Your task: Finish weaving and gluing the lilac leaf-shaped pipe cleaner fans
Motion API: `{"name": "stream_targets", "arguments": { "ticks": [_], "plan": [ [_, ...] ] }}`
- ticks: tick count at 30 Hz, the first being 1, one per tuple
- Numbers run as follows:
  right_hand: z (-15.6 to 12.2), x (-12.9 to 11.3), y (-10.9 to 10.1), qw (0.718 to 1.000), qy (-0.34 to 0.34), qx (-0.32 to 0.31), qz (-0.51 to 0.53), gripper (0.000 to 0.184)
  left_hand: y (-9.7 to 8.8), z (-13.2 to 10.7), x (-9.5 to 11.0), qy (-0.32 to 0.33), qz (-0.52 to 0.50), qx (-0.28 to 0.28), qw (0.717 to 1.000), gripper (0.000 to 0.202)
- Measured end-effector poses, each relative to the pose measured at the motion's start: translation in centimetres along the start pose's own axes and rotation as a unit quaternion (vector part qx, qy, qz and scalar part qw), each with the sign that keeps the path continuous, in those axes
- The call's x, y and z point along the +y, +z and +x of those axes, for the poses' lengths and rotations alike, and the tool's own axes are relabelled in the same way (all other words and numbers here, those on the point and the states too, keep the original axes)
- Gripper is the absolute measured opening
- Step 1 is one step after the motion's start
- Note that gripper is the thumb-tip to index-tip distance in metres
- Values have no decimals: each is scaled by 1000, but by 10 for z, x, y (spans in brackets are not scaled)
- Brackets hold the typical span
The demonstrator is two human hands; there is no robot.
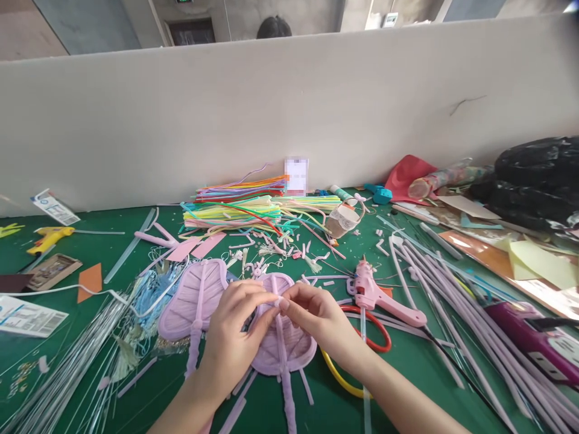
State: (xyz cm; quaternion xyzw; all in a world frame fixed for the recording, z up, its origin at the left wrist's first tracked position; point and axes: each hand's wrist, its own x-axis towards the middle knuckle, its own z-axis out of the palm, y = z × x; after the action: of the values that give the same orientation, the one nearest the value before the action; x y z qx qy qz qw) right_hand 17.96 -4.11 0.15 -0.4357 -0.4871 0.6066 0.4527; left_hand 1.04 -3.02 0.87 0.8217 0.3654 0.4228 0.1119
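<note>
My left hand (244,319) and my right hand (314,310) meet at the fingertips. Both pinch a small lilac piece of pipe cleaner (279,300), partly hidden by the fingers. Directly under them lies a lilac fan made of pipe cleaners (294,355), its handle pointing toward me. My hands cover part of its upper half. To the left, a second lilac fan (190,298) lies flat, with my left hand and forearm over part of it. A pink glue gun (373,295) rests to the right of my right hand.
Bundles of coloured pipe cleaners (235,214) lie at the back by a grey partition (271,114). Long lilac pipe cleaners (452,307) and a purple device (534,340) are on the right. Silver stems (81,355), blue tassels (156,295) and a yellow glue gun (47,239) lie left.
</note>
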Motion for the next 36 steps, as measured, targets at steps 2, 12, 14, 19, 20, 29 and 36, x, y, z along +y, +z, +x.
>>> {"name": "stream_targets", "arguments": {
  "ticks": [2,12,14,19,20,29,36],
  "plan": [
    [0,0,-1,1000,-3,-3,-5,30,0,-1,0,8,7,1,1000,15],
    [-5,3,7,999,-5,40,24,29,3,-5,4,31,35,33,998,18],
    [-6,3,8,998,-6,52,17,30,4,-6,4,35,40,39,998,18],
    [-8,5,8,997,-28,64,-18,31,2,-4,2,25,4,17,1000,18],
    [-8,5,8,997,-35,67,-35,31,1,-3,2,3,-21,4,1000,17],
    [-8,0,3,977,-89,32,-191,23,-5,-2,-1,-173,-168,-62,968,5],
    [-7,-1,2,988,-49,17,-145,26,-7,-6,1,-238,-217,-82,943,9]
  ]
}}
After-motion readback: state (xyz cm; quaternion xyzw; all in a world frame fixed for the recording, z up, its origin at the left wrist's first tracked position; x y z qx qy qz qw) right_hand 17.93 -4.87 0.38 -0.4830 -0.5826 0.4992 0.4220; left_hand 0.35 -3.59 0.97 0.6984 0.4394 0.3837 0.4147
